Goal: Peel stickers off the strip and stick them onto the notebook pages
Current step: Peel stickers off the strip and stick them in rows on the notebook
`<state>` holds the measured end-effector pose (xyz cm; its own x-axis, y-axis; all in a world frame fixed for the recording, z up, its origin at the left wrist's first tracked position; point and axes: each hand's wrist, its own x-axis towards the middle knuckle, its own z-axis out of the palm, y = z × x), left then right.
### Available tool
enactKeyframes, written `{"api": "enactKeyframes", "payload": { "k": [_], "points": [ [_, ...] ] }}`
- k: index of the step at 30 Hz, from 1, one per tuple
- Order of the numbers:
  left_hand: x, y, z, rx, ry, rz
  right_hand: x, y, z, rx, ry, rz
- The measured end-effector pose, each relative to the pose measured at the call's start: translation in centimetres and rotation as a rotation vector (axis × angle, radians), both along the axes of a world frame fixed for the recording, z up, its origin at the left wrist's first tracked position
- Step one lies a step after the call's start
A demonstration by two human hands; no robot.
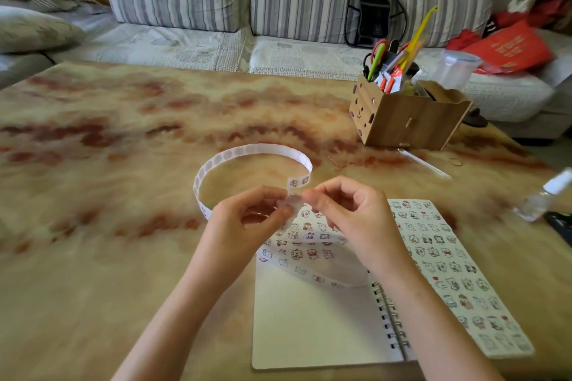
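Both hands [244, 219] [346, 210] pinch strip [247, 150]; above notebook [309, 318]

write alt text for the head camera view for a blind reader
The left hand and right hand pinch a white sticker strip that loops over a marbled table, above an open spiral notebook. Its right page is covered in cartoon stickers, its left page only at the top. A wooden organiser of pens stands behind.

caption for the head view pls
Left hand and right hand pinch a curled sticker strip above the open notebook.
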<state>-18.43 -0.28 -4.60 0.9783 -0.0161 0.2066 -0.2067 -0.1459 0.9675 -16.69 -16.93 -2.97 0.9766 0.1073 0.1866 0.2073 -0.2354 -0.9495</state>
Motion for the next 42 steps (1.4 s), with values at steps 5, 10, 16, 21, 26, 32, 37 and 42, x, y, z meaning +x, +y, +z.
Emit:
{"api": "enactKeyframes", "payload": {
  "k": [5, 10, 16, 21, 26, 32, 37, 42],
  "points": [
    [0.0, 0.1, -0.2, 0.076, -0.064, 0.039, -0.1, 0.1, 0.4, 0.063, 0.086, 0.023],
    [0.0, 0.1, -0.3, 0.146, -0.122, 0.053, -0.2, 0.0, 0.4, 0.096, 0.206, 0.03],
    [0.0, 0.0, -0.3, 0.217, -0.235, 0.078, -0.2, -0.3, 0.5, 0.18, 0.319, 0.096],
    [0.0, 0.1, -0.5, 0.28, -0.295, 0.085, 0.0, -0.2, -0.2, 0.228, 0.402, 0.121],
    [0.1, 0.0, -0.6, 0.285, -0.319, 0.096, 0.0, -0.3, -0.2, 0.289, 0.432, 0.147],
    [0.2, 0.0, -0.8, 0.244, -0.285, 0.097, -0.2, -0.1, -0.3, 0.365, 0.45, 0.151],
    [0.2, -0.2, -0.9, 0.26, -0.296, 0.097, -0.3, 0.2, -0.3, 0.318, 0.416, 0.078],
    [0.1, -0.4, -1.0, 0.297, -0.319, 0.108, -0.5, 0.3, -0.2, 0.284, 0.38, 0.019]
  ]
}}
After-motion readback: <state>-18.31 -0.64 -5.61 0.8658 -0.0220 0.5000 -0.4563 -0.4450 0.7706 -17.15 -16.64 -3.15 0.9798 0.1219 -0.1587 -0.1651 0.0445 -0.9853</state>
